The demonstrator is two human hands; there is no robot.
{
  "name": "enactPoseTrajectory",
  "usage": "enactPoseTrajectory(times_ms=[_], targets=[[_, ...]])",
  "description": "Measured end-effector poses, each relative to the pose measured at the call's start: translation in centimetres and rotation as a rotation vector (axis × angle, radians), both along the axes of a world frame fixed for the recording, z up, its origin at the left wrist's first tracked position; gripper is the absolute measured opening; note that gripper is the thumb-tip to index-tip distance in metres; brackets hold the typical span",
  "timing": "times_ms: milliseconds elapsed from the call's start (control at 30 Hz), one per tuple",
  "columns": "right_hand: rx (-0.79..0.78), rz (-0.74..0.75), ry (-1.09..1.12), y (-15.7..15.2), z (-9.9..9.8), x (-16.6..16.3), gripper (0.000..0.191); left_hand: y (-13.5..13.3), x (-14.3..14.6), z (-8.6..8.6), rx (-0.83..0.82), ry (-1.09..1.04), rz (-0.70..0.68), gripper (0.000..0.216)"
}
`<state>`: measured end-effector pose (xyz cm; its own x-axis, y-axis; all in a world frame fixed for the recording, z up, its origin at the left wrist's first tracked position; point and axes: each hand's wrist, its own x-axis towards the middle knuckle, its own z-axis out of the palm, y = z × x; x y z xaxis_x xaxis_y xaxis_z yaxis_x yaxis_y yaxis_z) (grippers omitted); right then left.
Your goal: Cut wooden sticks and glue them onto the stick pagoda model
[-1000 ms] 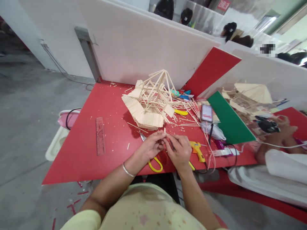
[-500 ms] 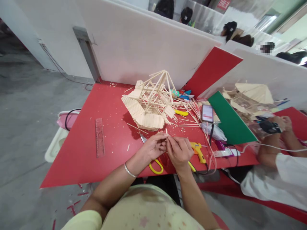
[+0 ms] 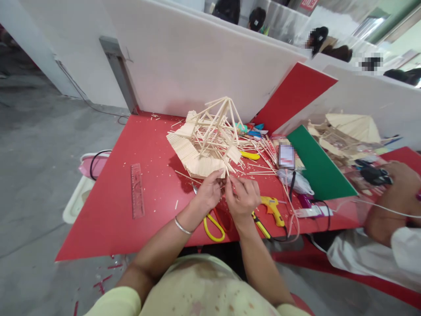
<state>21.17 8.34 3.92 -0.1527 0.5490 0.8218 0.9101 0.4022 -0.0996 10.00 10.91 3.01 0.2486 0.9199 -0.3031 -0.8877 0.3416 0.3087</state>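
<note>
Red counter (image 3: 131, 145) runs up to a white partition (image 3: 197, 61), with the stick model (image 3: 207, 140) standing mid-surface. Both hands have moved up toward the model since a second ago, away from the near edge. The left hand (image 3: 208, 193) and right hand (image 3: 243, 197) meet just below the model's base, fingers pinched together on a thin stick (image 3: 226, 172) that rises between them and touches the base. Yellow-handled scissors (image 3: 212, 224) now lie uncovered near the front edge, the glue gun (image 3: 272, 206) just right of the right hand. Left of the hands, beyond the ruler (image 3: 137, 189), the counter is open; the right side is crowded with loose sticks and a co-worker's arm (image 3: 388, 206).
</note>
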Motion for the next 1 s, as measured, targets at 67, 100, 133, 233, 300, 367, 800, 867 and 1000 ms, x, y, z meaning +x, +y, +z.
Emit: enactPoseTrajectory(times_ms=[67,100,133,233,300,367,800,867,1000], targets=[[-0.001,-0.005,-0.005,0.06,0.03,0.01,0.017,0.03,0.13,0.09,-0.013,0.006,-0.002,0.017],[0.002,-0.007,-0.005,0.08,0.04,0.01,0.017,0.06,0.18,0.09,-0.018,0.009,-0.005,0.017],[0.004,-0.012,-0.004,0.09,0.05,-0.01,0.017,0.1,0.23,0.08,-0.019,0.011,-0.009,0.016],[0.009,-0.037,-0.001,0.1,0.06,-0.17,0.016,0.25,0.31,0.07,-0.024,0.024,-0.015,0.016],[0.002,-0.054,0.0,0.09,0.07,-0.33,0.013,0.29,0.3,0.12,-0.037,0.04,-0.023,0.016],[-0.005,-0.06,0.004,0.08,0.08,-0.48,0.011,0.28,0.26,0.14,-0.044,0.056,-0.035,0.017],[-0.078,-0.02,-0.001,-0.04,-0.03,-0.23,0.021,0.31,0.04,-0.38,-0.041,0.039,-0.064,0.02],[-0.094,0.001,0.001,-0.06,-0.21,-0.18,0.021,0.29,-0.01,-0.44,-0.046,0.035,-0.071,0.02],[-0.096,0.02,0.038,-0.05,-0.41,-0.06,0.024,0.29,-0.06,-0.39,-0.029,0.014,-0.053,0.019]])
